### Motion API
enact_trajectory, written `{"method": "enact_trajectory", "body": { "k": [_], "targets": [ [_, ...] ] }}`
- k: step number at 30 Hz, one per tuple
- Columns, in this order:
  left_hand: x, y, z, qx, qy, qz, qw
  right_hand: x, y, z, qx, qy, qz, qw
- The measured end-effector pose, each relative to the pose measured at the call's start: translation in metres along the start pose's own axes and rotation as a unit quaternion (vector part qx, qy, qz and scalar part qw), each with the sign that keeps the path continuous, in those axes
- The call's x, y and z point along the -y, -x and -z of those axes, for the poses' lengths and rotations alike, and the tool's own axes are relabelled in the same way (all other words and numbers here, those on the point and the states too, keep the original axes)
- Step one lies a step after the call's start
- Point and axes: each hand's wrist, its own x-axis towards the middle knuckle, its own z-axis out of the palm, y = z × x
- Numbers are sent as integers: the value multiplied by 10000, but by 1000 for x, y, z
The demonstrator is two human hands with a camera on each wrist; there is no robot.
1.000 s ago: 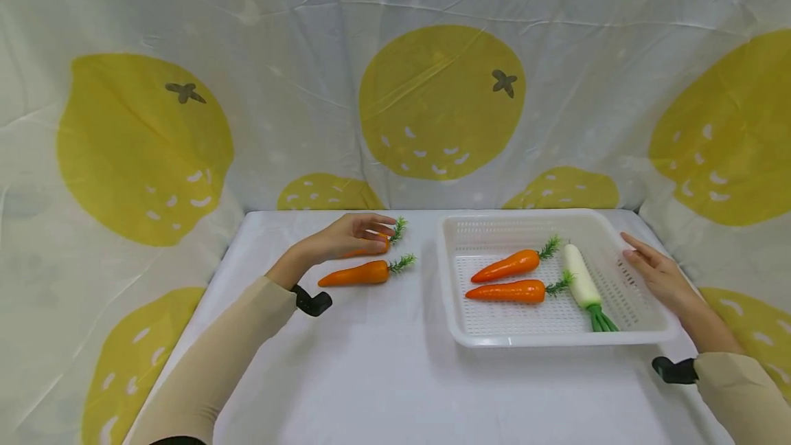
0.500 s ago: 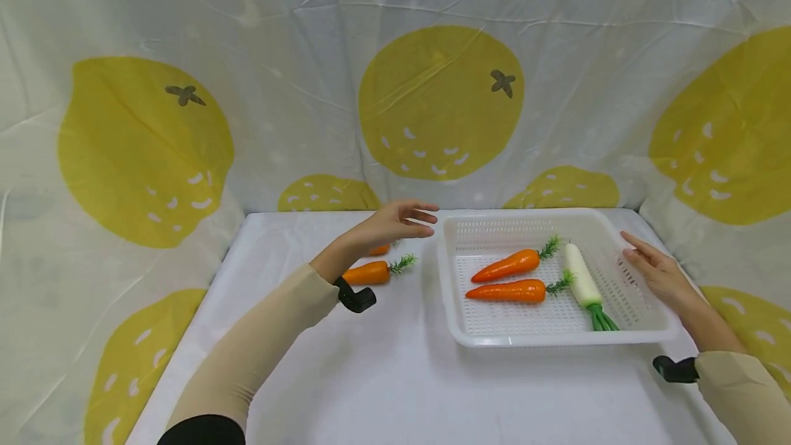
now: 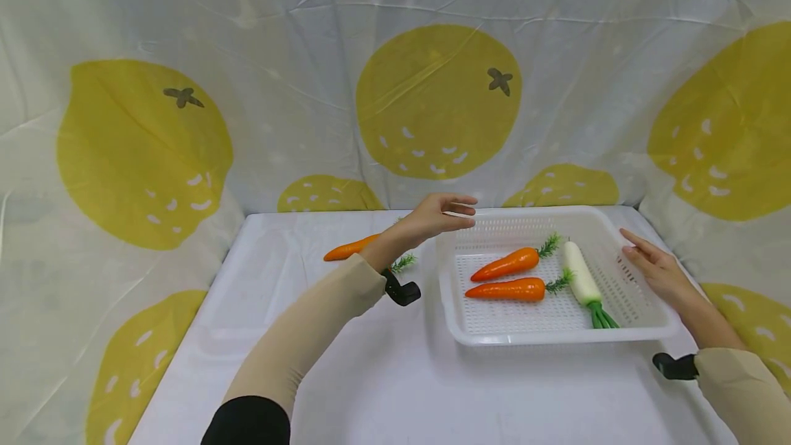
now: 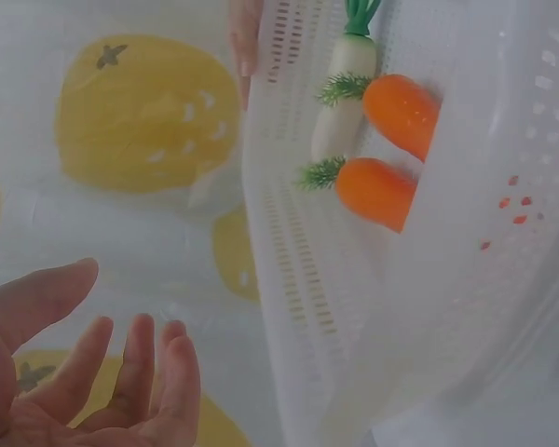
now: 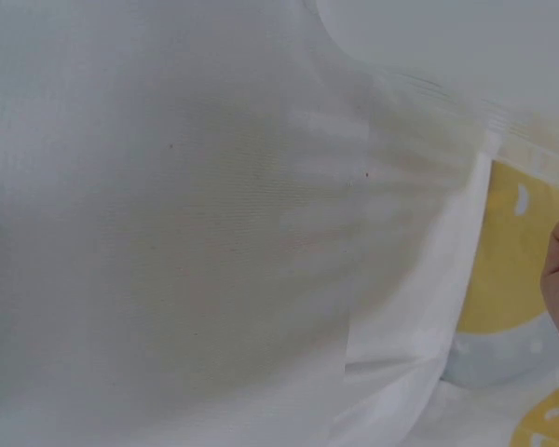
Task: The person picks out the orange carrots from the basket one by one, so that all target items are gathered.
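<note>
My left hand [image 3: 435,218] hangs with loosely spread fingers at the back left corner of a white plastic basket [image 3: 525,338]. Nothing is between its thumb and fingers [image 4: 135,372] in the left wrist view. At the basket's right side, my right hand [image 3: 661,277] touches the rim with fairly straight fingers. Two carrots, the upper carrot [image 3: 507,264] and the lower carrot [image 3: 509,290], lie in the basket beside a white radish [image 3: 581,273] with green stalks. On the table left of the basket lies another carrot [image 3: 349,248], partly behind my left wrist.
Green carrot leaves [image 3: 403,263] show past my left wrist, the rest of that carrot hidden by the arm. A white cloth covers the table [image 3: 482,397]. Behind it hangs a pale curtain [image 3: 296,101] printed with yellow lemons.
My left hand has moved right, away from the two carrots on the table, to the basket's back left corner. Its forearm now covers most of the nearer carrot. The right hand has stayed put.
</note>
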Motion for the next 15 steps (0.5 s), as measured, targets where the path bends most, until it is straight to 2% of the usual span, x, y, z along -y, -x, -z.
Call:
{"method": "enact_trajectory", "body": {
  "k": [7,15],
  "targets": [
    [6,-26,-23,-112,117,-1,9999,-1,0,0,7,-13,-38,10000],
    [15,-55,-53,-460,318,262,9981,-3,0,-1,9,14,-52,10000]
  ]
}}
